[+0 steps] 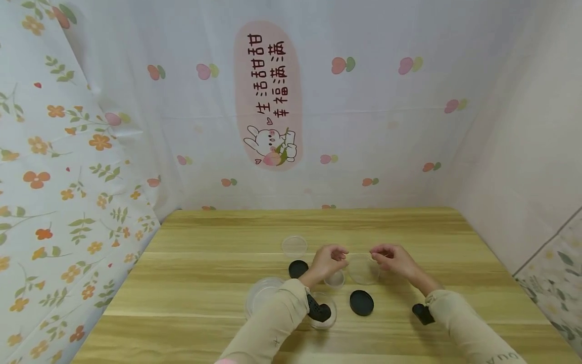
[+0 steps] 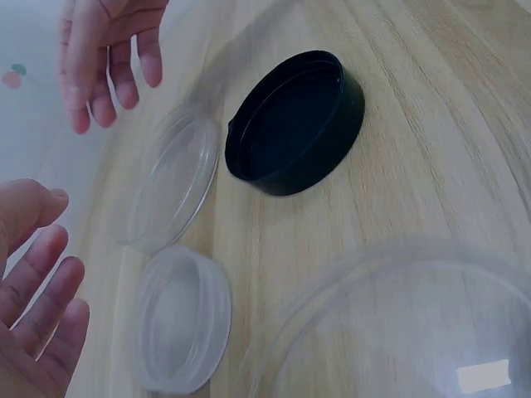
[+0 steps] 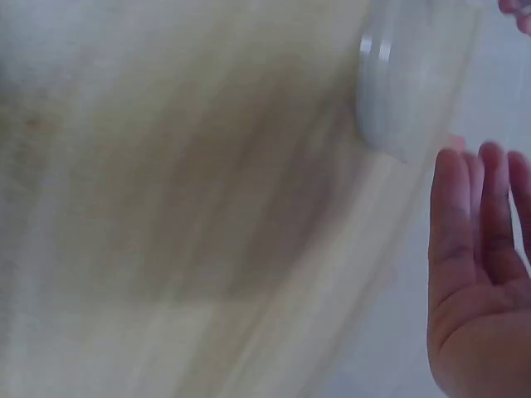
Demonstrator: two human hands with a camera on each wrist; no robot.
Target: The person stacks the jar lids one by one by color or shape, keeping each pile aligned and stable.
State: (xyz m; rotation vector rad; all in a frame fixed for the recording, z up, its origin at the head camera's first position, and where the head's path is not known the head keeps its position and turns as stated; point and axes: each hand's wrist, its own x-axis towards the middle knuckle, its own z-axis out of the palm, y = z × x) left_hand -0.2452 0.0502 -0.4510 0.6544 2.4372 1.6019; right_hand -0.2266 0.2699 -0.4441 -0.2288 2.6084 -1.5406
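Note:
My left hand (image 1: 328, 261) and right hand (image 1: 396, 260) hover on either side of a clear round lid (image 1: 364, 270) lying on the table. Both have relaxed, slightly bent fingers and hold nothing. In the left wrist view, gaps show between the clear lid (image 2: 170, 186) and the fingers of the left hand (image 2: 37, 303) and the right hand (image 2: 112, 58). Beside the left hand sits a small translucent round lid (image 2: 184, 323). A black round lid (image 2: 290, 124) lies hollow side up nearer the body. The right wrist view is blurred; the right hand (image 3: 485, 282) has its fingers extended.
Another black lid (image 1: 298, 269) and a clear disc (image 1: 294, 245) lie left of the left hand. A large clear round lid (image 1: 255, 293) is partly hidden by the left sleeve. Another clear round piece (image 1: 333, 314) sits under the left forearm. Patterned cloth hangs behind the wooden table (image 1: 191, 283).

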